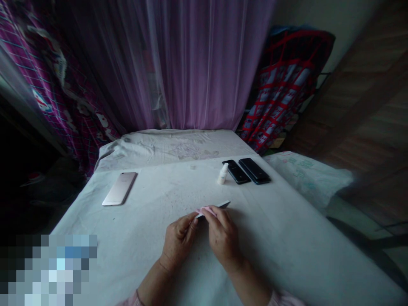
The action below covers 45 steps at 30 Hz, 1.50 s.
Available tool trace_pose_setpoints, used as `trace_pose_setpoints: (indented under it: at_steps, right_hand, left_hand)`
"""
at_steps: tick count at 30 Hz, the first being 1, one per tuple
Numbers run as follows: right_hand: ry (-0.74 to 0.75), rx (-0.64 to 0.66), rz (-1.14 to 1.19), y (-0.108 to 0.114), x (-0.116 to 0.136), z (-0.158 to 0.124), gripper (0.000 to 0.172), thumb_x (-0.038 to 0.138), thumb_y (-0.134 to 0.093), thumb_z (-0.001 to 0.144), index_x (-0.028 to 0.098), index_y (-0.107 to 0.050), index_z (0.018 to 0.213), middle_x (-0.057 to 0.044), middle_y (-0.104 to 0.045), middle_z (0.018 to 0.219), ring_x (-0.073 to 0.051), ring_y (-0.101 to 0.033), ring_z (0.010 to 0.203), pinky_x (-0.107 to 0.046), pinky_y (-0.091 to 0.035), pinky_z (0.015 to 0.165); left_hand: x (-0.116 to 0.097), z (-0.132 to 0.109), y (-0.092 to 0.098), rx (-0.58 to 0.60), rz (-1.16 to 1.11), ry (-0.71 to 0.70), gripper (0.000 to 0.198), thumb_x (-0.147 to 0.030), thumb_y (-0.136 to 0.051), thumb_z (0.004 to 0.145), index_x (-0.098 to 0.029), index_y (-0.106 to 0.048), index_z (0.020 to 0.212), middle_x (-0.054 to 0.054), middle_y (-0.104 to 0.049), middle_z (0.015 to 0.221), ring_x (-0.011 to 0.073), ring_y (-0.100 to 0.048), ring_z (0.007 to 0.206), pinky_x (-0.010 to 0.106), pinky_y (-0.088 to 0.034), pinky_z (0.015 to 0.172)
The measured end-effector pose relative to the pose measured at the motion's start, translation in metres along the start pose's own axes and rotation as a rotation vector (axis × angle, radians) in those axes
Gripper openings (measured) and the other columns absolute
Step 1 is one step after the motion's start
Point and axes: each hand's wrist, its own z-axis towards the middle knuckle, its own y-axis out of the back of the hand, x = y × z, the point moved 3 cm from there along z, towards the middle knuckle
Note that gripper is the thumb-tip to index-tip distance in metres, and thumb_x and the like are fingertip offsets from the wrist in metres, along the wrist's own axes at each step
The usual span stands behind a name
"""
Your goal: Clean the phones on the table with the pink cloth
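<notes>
The left hand (178,240) is pinching the left end of a slim flat device (224,205) between thumb and curled fingers, while the right hand (223,236) is pressing a pink cloth (206,210) against it, its fingers bunched together over the fabric. The device, probably a phone, is being held tilted between the two hands over the middle of the white-covered bench (137,242), its far end sticking out past the right fingers. Judging by this grip, the person is wiping its surface; the next move is calling for a firm left hold and light, even pressure from the right. A small white bottle (222,175) is standing just beside the dark phones (254,171), and a pinkish phone (120,189) is lying well apart toward the left; neither hand is touching these.
</notes>
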Motion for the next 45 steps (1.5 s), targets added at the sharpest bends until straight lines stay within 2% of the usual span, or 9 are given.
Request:
trace_pose_setpoints:
  at_steps: [5, 13, 16, 21, 24, 32, 40, 42, 45]
  right_hand:
    - [0.045, 0.044, 0.031, -0.001, 0.007, 0.001, 0.032, 0.012, -0.043, 0.095, 0.02, -0.063, 0.119, -0.008, -0.064, 0.105, -0.016, -0.06, 0.098, -0.027, -0.051, 0.087]
    - [-0.132, -0.099, -0.183, 0.015, -0.047, 0.001, 0.036, 0.014, -0.037, 0.095, 0.022, -0.068, 0.111, -0.009, -0.064, 0.102, -0.02, -0.059, 0.096, -0.032, -0.05, 0.084]
    - [-0.105, -0.095, -0.17, 0.01, -0.036, 0.0, 0.035, 0.014, -0.037, 0.095, 0.021, -0.068, 0.111, -0.01, -0.064, 0.101, -0.019, -0.059, 0.093, -0.031, -0.051, 0.082]
    - [0.012, 0.034, 0.007, -0.003, 0.006, 0.0, 0.033, 0.013, -0.041, 0.095, 0.021, -0.064, 0.118, -0.009, -0.065, 0.103, -0.016, -0.06, 0.097, -0.028, -0.052, 0.085]
    - [0.018, 0.037, 0.019, -0.001, 0.005, 0.001, 0.033, 0.012, -0.041, 0.094, 0.021, -0.065, 0.117, -0.009, -0.065, 0.103, -0.016, -0.061, 0.097, -0.028, -0.052, 0.087]
    - [-0.234, -0.158, -0.068, 0.009, -0.059, -0.002, 0.036, 0.015, -0.037, 0.094, 0.021, -0.068, 0.11, -0.01, -0.065, 0.105, -0.019, -0.062, 0.101, -0.032, -0.052, 0.086]
    - [-0.337, -0.17, 0.018, 0.002, -0.062, -0.002, 0.039, 0.016, -0.034, 0.094, 0.018, -0.066, 0.116, -0.01, -0.07, 0.108, -0.019, -0.063, 0.107, -0.03, -0.05, 0.089]
    - [-0.396, -0.16, -0.03, 0.0, -0.067, -0.007, 0.039, 0.018, -0.034, 0.093, 0.016, -0.067, 0.114, -0.011, -0.072, 0.105, -0.02, -0.066, 0.101, -0.03, -0.052, 0.084]
    - [-0.533, -0.036, -0.15, -0.007, -0.078, -0.016, 0.038, 0.02, -0.037, 0.089, 0.015, -0.071, 0.107, -0.012, -0.074, 0.091, -0.023, -0.07, 0.08, -0.028, -0.052, 0.065]
  left_hand:
    - [-0.001, -0.001, 0.0, 0.003, 0.007, -0.011, 0.023, -0.025, -0.051, 0.093, -0.022, -0.067, 0.109, 0.003, -0.076, 0.096, 0.0167, -0.073, 0.081, 0.023, -0.057, 0.072]
    - [0.0, -0.001, 0.001, 0.006, 0.056, 0.023, 0.024, -0.03, -0.05, 0.094, -0.022, -0.068, 0.106, 0.003, -0.076, 0.086, 0.0164, -0.072, 0.071, 0.024, -0.058, 0.068]
    - [0.0, 0.0, 0.001, 0.004, 0.05, 0.033, 0.024, -0.031, -0.049, 0.093, -0.022, -0.069, 0.106, 0.003, -0.076, 0.087, 0.0166, -0.072, 0.072, 0.025, -0.058, 0.068]
    - [0.002, -0.001, -0.001, 0.016, 0.01, 0.031, 0.026, -0.031, -0.049, 0.094, -0.022, -0.067, 0.11, 0.004, -0.076, 0.095, 0.0175, -0.072, 0.08, 0.026, -0.057, 0.072]
    - [0.002, -0.002, 0.0, 0.024, 0.016, 0.034, 0.025, -0.031, -0.049, 0.094, -0.022, -0.066, 0.11, 0.004, -0.076, 0.095, 0.0174, -0.072, 0.08, 0.026, -0.057, 0.073]
    - [0.003, -0.001, 0.001, 0.012, 0.096, 0.042, 0.025, -0.032, -0.049, 0.094, -0.022, -0.069, 0.106, 0.003, -0.076, 0.087, 0.0165, -0.072, 0.074, 0.024, -0.057, 0.069]
    - [0.005, -0.001, -0.001, 0.008, 0.13, 0.042, 0.028, -0.034, -0.046, 0.095, -0.022, -0.068, 0.107, 0.002, -0.076, 0.081, 0.0157, -0.071, 0.069, 0.023, -0.055, 0.063]
    - [0.005, -0.001, -0.001, 0.011, 0.128, 0.049, 0.029, -0.035, -0.046, 0.095, -0.022, -0.068, 0.107, 0.002, -0.075, 0.08, 0.0157, -0.071, 0.068, 0.023, -0.055, 0.062]
    - [0.005, -0.002, -0.001, 0.012, 0.119, 0.077, 0.029, -0.036, -0.045, 0.095, -0.021, -0.068, 0.107, 0.002, -0.075, 0.079, 0.0159, -0.07, 0.068, 0.023, -0.054, 0.062]
